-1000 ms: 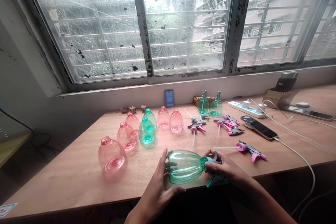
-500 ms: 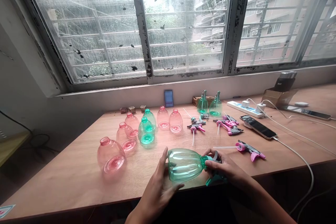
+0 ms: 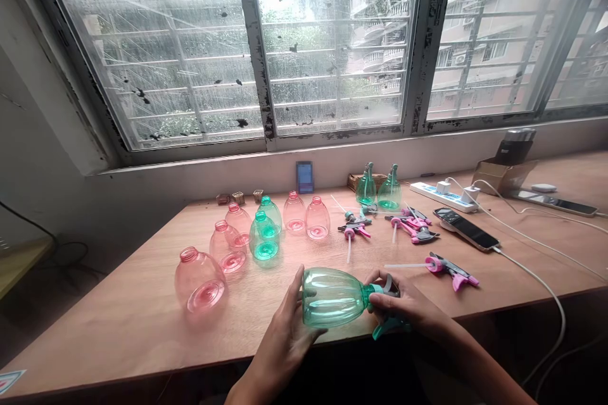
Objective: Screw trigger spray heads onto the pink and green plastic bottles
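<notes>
My left hand [image 3: 287, 329] cups the base of a clear green plastic spray bottle [image 3: 332, 299], which lies on its side just above the table's near edge. My right hand [image 3: 403, 305] grips the bottle's neck and a teal-and-grey trigger sprayer head [image 3: 390, 326], partly hidden by my fingers. The join between neck and head is covered. A pink-and-grey trigger sprayer [image 3: 451, 272] with a long dip tube lies to the right of my right hand. To the left of my left hand stands a clear pink bottle [image 3: 199, 281], resting on its side.
On the wooden table [image 3: 142, 335] are several pink and green bottles, more sprayer heads, and two assembled green spray bottles [image 3: 377, 188]. At right lie a phone [image 3: 465, 229], a power strip [image 3: 444, 196] and white cables. A barred window runs along the back.
The bottle has turned slightly in my hands, and my left hand has shifted along its base. The view has drifted a little, and the table's objects sit slightly further left.
</notes>
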Tool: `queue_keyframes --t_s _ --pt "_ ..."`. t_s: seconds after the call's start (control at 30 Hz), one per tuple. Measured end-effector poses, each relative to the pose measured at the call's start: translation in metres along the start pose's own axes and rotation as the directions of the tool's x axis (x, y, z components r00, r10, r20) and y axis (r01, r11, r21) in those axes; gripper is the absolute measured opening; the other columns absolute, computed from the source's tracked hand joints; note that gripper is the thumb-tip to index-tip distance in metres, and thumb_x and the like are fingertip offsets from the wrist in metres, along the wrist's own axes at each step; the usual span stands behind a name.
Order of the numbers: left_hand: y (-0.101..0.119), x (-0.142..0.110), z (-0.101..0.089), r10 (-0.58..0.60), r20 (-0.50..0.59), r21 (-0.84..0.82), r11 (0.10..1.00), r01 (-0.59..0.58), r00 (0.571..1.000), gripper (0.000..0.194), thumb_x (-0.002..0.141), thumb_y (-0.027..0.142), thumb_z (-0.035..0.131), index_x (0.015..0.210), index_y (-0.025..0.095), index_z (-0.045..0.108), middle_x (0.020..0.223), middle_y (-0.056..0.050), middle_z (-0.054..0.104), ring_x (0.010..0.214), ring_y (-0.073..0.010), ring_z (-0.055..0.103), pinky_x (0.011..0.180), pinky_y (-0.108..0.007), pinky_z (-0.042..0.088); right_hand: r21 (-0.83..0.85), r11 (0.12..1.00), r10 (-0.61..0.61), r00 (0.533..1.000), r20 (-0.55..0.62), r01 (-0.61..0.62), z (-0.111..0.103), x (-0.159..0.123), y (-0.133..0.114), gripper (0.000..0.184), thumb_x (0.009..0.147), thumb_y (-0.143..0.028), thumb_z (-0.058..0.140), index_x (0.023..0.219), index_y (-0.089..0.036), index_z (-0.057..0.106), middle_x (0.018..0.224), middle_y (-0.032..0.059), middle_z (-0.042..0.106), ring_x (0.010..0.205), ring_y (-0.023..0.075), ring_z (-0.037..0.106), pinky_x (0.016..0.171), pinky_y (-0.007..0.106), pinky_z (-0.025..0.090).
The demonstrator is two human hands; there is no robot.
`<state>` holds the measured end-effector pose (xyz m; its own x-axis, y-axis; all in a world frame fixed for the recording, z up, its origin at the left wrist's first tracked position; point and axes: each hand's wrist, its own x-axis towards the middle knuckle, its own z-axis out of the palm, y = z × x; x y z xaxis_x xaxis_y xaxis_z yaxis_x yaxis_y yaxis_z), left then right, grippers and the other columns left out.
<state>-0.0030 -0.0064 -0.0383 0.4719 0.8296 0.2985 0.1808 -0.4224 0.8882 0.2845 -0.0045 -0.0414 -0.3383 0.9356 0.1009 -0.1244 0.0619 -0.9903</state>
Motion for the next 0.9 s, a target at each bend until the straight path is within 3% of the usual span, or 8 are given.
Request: queue_keyframes --t_s 0.13,0.27,0.33,0.5,0.63,0.8,0.9 --pt "0.006 -0.001 -0.001 -0.059 -0.042 0.049 0.997 0.061 0.997 0.109 0.083 0.032 0.079 0.162 0.028 0.005 0.164 -0.014 0.034 0.149 -0.0343 0.035 0.123 -0.051 0.030 -0.020 1.000 0.008 1.000 0.012 -0.008 0.000 -0.001 0.000 0.039 0.081 -0.045 0.081 0.100 -0.018 0.061 0.076 0.0012 0.073 0.060 0.0150 0.061 0.058 0.026 0.046" --pt "0.008 -0.002 -0.003 -0.060 -0.070 0.121 0.990 0.068 0.996 0.093 0.086 0.041 0.076 0.161 0.025 0.022 0.165 -0.013 0.032 0.153 -0.0367 0.026 0.126 -0.054 0.022 -0.037 0.999 0.017 1.000 0.006 -0.016 0.000 0.000 0.001 0.038 0.081 -0.045 0.081 0.101 -0.019 0.061 0.075 0.0010 0.073 0.060 0.0160 0.062 0.059 0.027 0.047" --pt "0.005 -0.002 -0.004 -0.032 -0.065 0.147 0.988 0.041 0.997 0.092 0.084 0.038 0.079 0.159 0.028 0.026 0.165 -0.011 0.033 0.153 -0.0372 0.027 0.126 -0.054 0.021 -0.042 0.999 0.018 1.000 -0.003 -0.018 -0.001 0.001 0.001 0.039 0.081 -0.047 0.081 0.101 -0.019 0.061 0.074 0.0009 0.072 0.060 0.0170 0.063 0.059 0.028 0.047" --pt "-0.004 -0.001 -0.003 0.026 -0.039 0.118 0.993 -0.021 0.999 0.098 0.088 0.026 0.074 0.162 0.033 0.011 0.167 -0.010 0.029 0.153 -0.0339 0.028 0.125 -0.053 0.023 -0.028 1.000 0.009 1.000 -0.008 -0.009 0.001 0.000 -0.002 0.039 0.081 -0.047 0.081 0.100 -0.019 0.062 0.075 0.0012 0.073 0.061 0.0154 0.062 0.060 0.027 0.048" --pt "-0.003 -0.003 -0.002 -0.001 -0.030 0.160 0.987 0.005 1.000 0.111 0.084 0.030 0.080 0.163 0.030 0.003 0.168 -0.013 0.027 0.154 -0.0345 0.023 0.125 -0.055 0.020 -0.019 1.000 0.020 1.000 0.001 -0.020 0.002 -0.002 -0.005 0.039 0.081 -0.047 0.081 0.099 -0.019 0.062 0.076 0.0011 0.072 0.061 0.0149 0.061 0.060 0.026 0.047" --pt "0.005 -0.002 -0.004 -0.039 -0.059 0.192 0.980 0.050 0.997 0.094 0.084 0.039 0.079 0.160 0.023 0.025 0.165 -0.014 0.033 0.153 -0.0375 0.025 0.126 -0.054 0.019 -0.020 0.999 0.025 1.000 -0.002 -0.025 0.001 -0.001 -0.004 0.040 0.080 -0.048 0.082 0.099 -0.019 0.062 0.076 0.0009 0.072 0.061 0.0155 0.061 0.060 0.026 0.045" --pt "0.010 -0.001 -0.004 -0.043 -0.053 0.201 0.978 0.053 0.998 0.091 0.085 0.040 0.078 0.159 0.025 0.028 0.164 -0.012 0.035 0.152 -0.0363 0.028 0.126 -0.054 0.021 -0.016 1.000 0.016 1.000 0.000 -0.016 0.000 0.000 -0.002 0.040 0.080 -0.048 0.082 0.099 -0.019 0.062 0.076 0.0005 0.072 0.061 0.0160 0.061 0.060 0.027 0.045"
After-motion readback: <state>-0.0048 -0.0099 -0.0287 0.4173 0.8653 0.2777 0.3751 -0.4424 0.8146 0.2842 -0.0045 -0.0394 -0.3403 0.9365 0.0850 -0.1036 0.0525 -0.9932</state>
